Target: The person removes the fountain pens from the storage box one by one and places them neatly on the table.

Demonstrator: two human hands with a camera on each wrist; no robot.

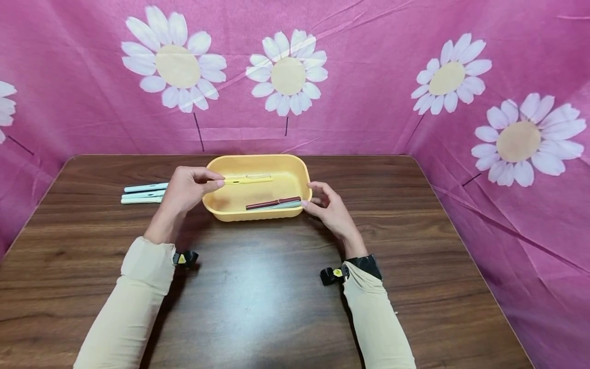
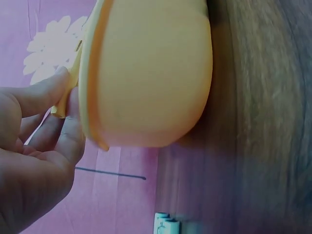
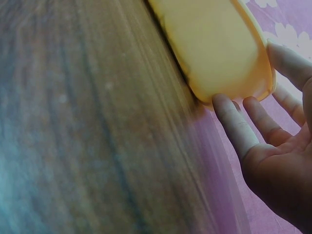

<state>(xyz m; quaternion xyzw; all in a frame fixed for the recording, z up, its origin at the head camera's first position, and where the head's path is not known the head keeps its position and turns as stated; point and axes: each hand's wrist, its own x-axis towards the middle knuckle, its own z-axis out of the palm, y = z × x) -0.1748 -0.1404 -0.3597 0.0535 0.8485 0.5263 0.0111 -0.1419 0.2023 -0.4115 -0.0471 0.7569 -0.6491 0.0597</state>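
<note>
Mint pens (image 1: 144, 194) lie leftmost, right ends hidden behind the left hand (image 1: 186, 188), which pinches a yellow pen (image 1: 251, 180) over a yellow tray (image 1: 251, 217), fingertips covering part; inside, a dark red pen (image 1: 272, 203) partly hides a pale pen (image 1: 290, 204); the right hand (image 1: 334, 212), fingers loosely extended, touches the tray's right end

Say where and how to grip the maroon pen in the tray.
Probably pinch the maroon pen near its left end from above: it lies lengthwise, a pale pen along its near side, and the right hand is by its right end.
</note>
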